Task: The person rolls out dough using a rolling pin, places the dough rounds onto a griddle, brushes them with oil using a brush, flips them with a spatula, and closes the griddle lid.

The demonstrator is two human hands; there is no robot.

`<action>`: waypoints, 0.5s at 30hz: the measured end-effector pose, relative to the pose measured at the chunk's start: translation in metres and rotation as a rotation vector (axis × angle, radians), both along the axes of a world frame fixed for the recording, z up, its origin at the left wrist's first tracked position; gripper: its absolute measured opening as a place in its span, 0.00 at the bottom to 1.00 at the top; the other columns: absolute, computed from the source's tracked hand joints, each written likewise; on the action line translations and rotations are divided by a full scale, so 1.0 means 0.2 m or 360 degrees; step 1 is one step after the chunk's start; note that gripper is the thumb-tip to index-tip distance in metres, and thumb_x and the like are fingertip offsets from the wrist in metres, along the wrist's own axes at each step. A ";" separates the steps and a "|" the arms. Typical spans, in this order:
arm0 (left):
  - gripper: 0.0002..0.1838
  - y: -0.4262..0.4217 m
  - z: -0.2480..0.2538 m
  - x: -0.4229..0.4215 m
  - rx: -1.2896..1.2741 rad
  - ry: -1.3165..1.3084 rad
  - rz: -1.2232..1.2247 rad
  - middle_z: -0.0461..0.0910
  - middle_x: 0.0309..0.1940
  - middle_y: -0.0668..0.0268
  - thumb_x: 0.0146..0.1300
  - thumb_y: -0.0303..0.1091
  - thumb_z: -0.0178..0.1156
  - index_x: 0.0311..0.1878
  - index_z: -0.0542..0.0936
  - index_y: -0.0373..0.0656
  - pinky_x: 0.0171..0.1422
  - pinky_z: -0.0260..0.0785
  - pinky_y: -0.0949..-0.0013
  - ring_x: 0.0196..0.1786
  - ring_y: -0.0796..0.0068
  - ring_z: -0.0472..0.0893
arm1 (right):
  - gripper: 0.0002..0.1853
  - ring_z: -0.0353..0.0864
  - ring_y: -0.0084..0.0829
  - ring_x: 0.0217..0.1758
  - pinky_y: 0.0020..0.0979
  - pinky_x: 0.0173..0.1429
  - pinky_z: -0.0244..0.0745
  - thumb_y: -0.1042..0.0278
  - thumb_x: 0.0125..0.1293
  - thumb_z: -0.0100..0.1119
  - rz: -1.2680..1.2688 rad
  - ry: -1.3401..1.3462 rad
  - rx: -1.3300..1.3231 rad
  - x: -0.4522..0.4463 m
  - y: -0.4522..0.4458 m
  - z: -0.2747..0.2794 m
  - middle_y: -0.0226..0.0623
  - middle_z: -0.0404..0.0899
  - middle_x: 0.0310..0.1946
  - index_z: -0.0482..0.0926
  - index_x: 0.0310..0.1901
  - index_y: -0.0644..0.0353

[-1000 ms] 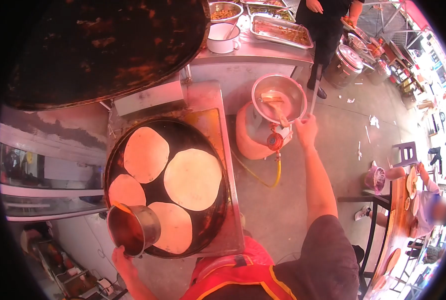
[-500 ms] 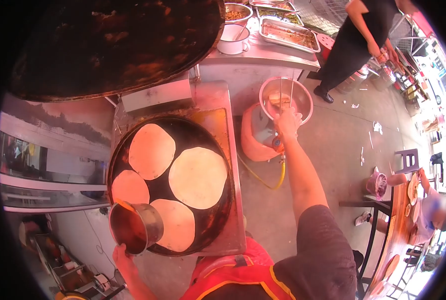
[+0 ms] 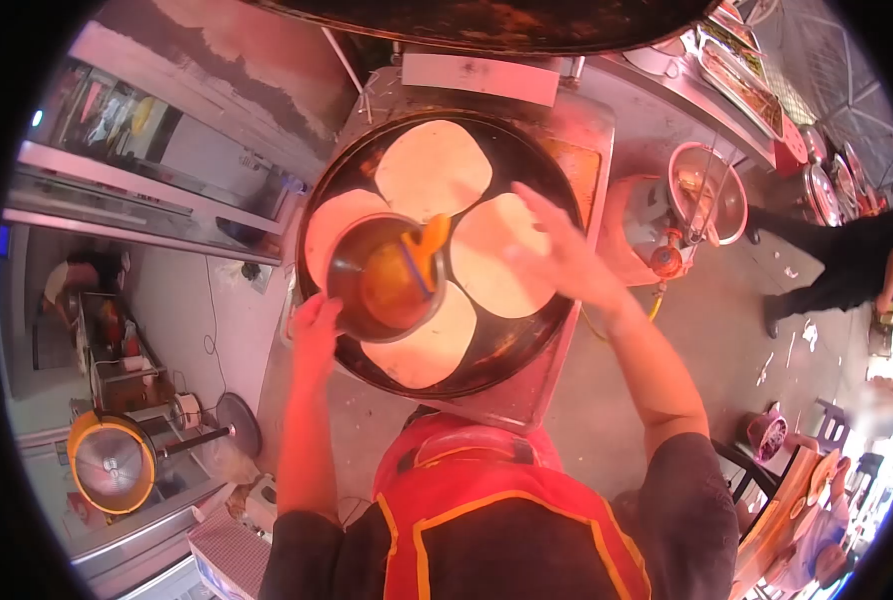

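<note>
My left hand (image 3: 317,322) grips the edge of a metal pot (image 3: 350,268), held tilted over a round griddle pan (image 3: 529,148). Brownish-orange liquid shows in the pot, along with a brush-like tool (image 3: 429,250) with an orange-yellow end and a blue band. My right hand (image 3: 559,252), blurred, hovers over the right flatbread (image 3: 492,265) with its fingers apart and nothing visible in them. Other pale flatbreads lie at the top (image 3: 433,168), left (image 3: 339,222) and bottom (image 3: 425,352) of the pan; the pot partly covers the last two.
A large dark lid (image 3: 487,25) hangs above the pan's far side. Right of the stove, a metal bowl (image 3: 735,185) with tongs rests on a gas cylinder (image 3: 635,232). A person in dark clothes (image 3: 847,245) stands farther right. An orange-rimmed fan (image 3: 115,465) is at lower left.
My right hand has left the tongs in the bowl and moved left over the pan. My left hand has brought the pot inward over the flatbreads. The view has shifted left.
</note>
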State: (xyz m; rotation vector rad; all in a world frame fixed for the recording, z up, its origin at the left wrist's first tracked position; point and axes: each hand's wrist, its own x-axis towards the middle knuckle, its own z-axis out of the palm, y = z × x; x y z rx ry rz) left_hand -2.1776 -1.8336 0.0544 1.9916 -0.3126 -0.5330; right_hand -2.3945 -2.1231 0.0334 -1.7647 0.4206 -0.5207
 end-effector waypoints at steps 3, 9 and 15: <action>0.10 -0.11 0.13 -0.06 0.0030 0.0130 -0.0106 0.75 0.27 0.75 0.64 0.35 0.57 0.39 0.81 0.39 0.36 0.68 0.74 0.32 0.82 0.74 | 0.35 0.50 0.42 0.77 0.43 0.78 0.45 0.56 0.64 0.64 0.0031 -0.0011 -0.0366 0.25 0.22 0.04 0.45 0.56 0.72 0.63 0.70 0.59; 0.11 -0.07 -0.12 0.21 0.0067 0.0079 -0.0539 0.67 0.19 0.72 0.63 0.30 0.56 0.26 0.73 0.34 0.28 0.61 0.71 0.25 0.83 0.66 | 0.19 0.69 0.51 0.58 0.47 0.63 0.65 0.60 0.59 0.63 -0.0143 0.0371 -0.1094 0.44 0.63 0.14 0.46 0.73 0.49 0.79 0.50 0.59; 0.13 0.01 -0.27 0.46 -0.0125 -0.0153 -0.0868 0.71 0.20 0.57 0.65 0.34 0.55 0.30 0.73 0.31 0.33 0.66 0.62 0.25 0.72 0.72 | 0.15 0.80 0.45 0.38 0.42 0.44 0.77 0.65 0.58 0.64 -0.0332 0.0555 -0.0932 0.61 0.91 0.02 0.42 0.79 0.35 0.80 0.46 0.59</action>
